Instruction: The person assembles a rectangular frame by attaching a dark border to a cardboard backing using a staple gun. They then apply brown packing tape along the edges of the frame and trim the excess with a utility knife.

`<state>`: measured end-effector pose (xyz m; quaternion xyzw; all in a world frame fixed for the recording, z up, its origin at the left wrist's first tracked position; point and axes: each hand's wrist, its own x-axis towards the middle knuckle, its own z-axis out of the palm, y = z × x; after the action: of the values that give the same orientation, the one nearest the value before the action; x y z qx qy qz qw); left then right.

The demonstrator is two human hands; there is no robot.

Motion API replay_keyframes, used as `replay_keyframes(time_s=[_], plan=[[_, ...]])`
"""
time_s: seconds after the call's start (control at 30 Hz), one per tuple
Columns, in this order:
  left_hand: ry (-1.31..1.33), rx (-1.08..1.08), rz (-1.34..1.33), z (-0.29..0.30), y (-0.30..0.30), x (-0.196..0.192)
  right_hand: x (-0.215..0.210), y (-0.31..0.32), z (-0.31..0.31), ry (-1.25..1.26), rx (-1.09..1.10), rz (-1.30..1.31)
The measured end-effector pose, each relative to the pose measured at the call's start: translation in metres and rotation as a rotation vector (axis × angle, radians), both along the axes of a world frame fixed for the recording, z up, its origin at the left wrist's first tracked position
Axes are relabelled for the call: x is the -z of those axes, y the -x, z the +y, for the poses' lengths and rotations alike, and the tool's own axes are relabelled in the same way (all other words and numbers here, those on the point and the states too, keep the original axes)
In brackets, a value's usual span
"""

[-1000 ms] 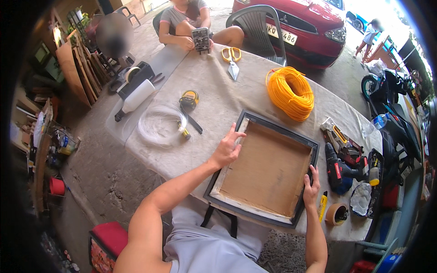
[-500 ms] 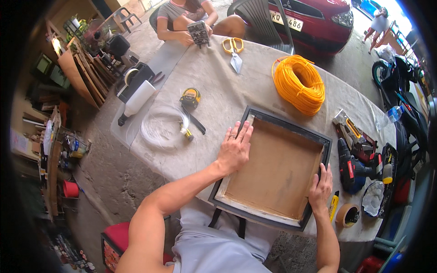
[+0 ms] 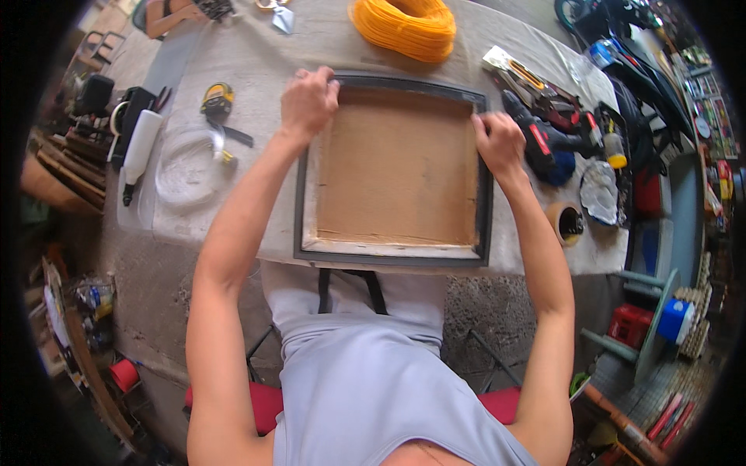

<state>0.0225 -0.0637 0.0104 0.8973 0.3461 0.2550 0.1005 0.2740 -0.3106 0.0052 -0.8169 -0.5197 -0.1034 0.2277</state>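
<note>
On the cloth-covered table [image 3: 249,62], at its near edge, lies a framed panel [image 3: 396,167], likely stiff and light, best held by its side rims, where left hand [image 3: 308,102] and right hand [image 3: 501,143] curl pinching fingers.

A sleeveless top [image 3: 373,380] in plain, pale grey-blue covers the torso, its smooth cloth gathered in soft folds at the waist and cut to a wide, rounded neckline [image 3: 423,439]. Below it come greyish-white bottoms [image 3: 291,291], with two narrow black straps [image 3: 324,291] lying over the lap. Both arms [image 3: 548,272] are bare to the shoulder, and a tiny mark on a finger of the left hand [image 3: 308,101] may be a ring
</note>
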Motion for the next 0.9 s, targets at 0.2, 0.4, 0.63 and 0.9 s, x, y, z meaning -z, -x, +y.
replay_keyframes(time_s=[0.2,0.4,0.63,0.9], plan=[[-0.068,-0.073,0.158,0.043,-0.048,0.026,0.015,-0.034,0.061,-0.038,0.073,0.054],[-0.033,-0.016,0.509,0.068,-0.049,0.060,0.056,-0.047,0.095,0.314,0.002,-0.145],[-0.098,-0.010,0.232,0.053,-0.047,0.041,0.044,-0.048,0.094,0.103,0.023,0.017],[-0.304,-0.074,0.132,0.043,-0.049,0.045,0.027,-0.032,0.092,0.153,0.174,0.088]])
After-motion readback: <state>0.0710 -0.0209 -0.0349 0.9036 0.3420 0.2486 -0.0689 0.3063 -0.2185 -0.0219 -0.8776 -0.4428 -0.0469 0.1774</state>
